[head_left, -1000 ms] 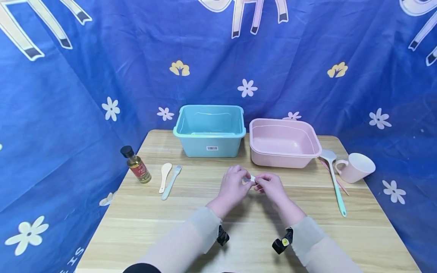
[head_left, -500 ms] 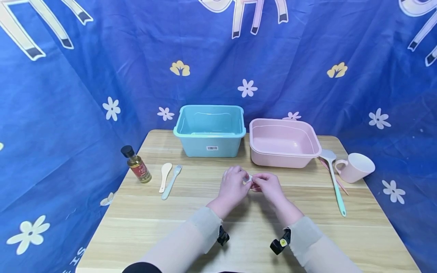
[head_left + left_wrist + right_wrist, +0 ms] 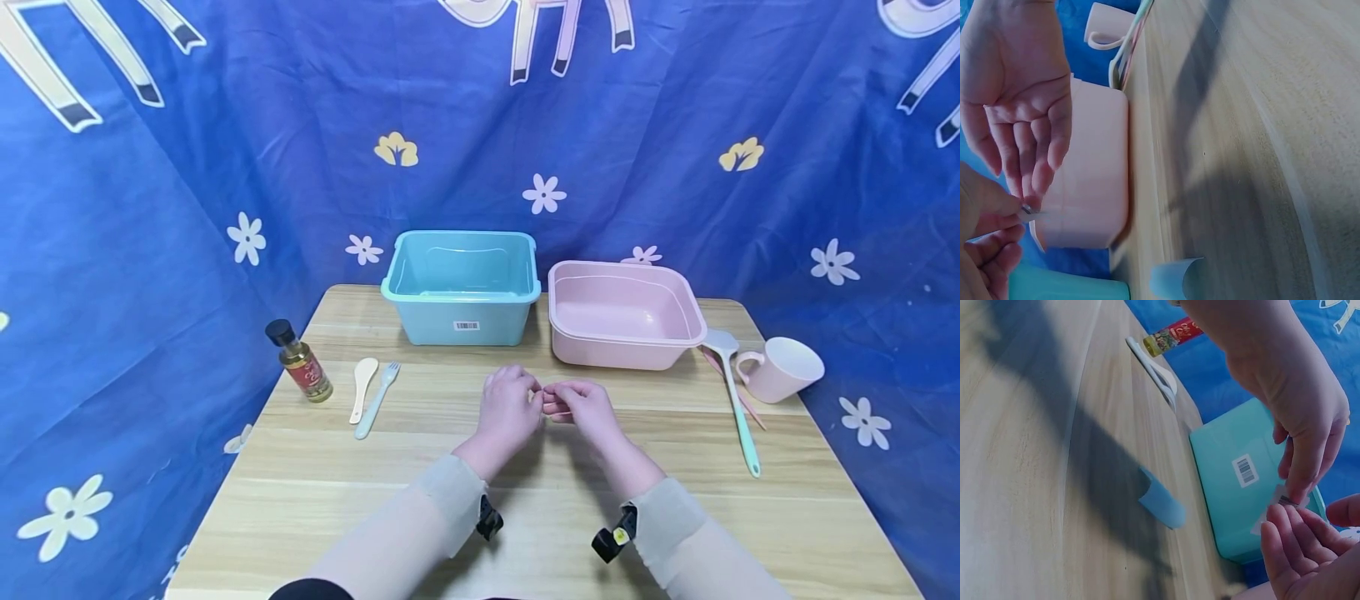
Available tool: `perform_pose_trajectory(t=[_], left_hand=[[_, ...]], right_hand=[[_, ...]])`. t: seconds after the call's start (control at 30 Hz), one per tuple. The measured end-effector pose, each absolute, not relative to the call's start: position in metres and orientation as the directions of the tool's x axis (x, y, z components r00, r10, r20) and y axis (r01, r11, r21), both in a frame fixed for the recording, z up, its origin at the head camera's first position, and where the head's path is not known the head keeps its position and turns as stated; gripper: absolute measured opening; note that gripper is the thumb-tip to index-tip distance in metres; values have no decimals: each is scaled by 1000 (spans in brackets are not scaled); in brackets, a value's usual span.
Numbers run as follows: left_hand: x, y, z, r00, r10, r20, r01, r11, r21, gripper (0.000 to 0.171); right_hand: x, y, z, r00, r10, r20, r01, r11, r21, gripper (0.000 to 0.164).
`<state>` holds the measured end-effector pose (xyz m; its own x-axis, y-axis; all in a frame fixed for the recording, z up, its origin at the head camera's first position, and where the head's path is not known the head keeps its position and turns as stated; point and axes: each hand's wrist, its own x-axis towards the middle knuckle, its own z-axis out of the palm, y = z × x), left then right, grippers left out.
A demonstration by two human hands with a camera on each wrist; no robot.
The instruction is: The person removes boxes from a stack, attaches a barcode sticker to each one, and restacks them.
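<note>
My left hand (image 3: 510, 408) pinches a small, pale translucent piece with a dark strip (image 3: 1285, 499) between thumb and forefinger; its kind is unclear. Just to the right, my right hand (image 3: 588, 408) is turned palm up in the left wrist view, fingers loosely extended. Its fingertips meet or nearly meet the piece, while the thumb stands apart from the fingers. On the wooden table below the hands lies a short, curved blue piece (image 3: 1167, 503), which the hands hide in the head view.
Behind the hands stand a turquoise bin (image 3: 465, 325) and a pink basin (image 3: 626, 354). To the left are an oil bottle (image 3: 306, 367), a white spoon (image 3: 362, 387) and a pale blue fork (image 3: 377, 400). A spatula (image 3: 738, 408) and a pink mug (image 3: 783, 369) lie to the right.
My right hand has shifted slightly left and its fingers have loosened. The pale piece, seen between the hands before, is now hidden in the head view. My left hand has barely moved.
</note>
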<state>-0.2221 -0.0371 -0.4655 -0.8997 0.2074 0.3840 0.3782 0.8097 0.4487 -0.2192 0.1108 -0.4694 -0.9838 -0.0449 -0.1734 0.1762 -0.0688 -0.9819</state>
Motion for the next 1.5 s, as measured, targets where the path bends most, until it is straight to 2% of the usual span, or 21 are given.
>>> perform_pose_trajectory(t=[0.1,0.2,0.37,0.5,0.73,1.17,1.5], left_hand=[[-225,-38,-467,-909,184,375,363,791,492,6],[-229,-38,-467,-932,135,337,323,734,598,5],[-236,-37,-467,-991,38,127,129,498,857,4],[-240,-36,-468,-1000,23,-16,-7,329,944,5],[-244,-26,-472,-997,22,-68,-60,262,963,7],[-263,10,-489,-995,39,-97,-80,325,942,5],[-279,51,-497,-999,-8,-49,-48,376,925,4]], right_hand=[[-219,113,-473,-987,3,-163,163,-29,-986,21],[-221,118,-478,-985,61,-161,162,15,-987,24],[-223,126,-484,-979,95,-183,186,25,-982,34],[-224,132,-486,-976,91,-199,200,0,-980,28],[-227,143,-489,-972,122,-201,203,-1,-979,13],[-232,169,-495,-964,231,-130,151,73,-986,13],[-248,191,-507,-941,319,-110,136,58,-989,10]])
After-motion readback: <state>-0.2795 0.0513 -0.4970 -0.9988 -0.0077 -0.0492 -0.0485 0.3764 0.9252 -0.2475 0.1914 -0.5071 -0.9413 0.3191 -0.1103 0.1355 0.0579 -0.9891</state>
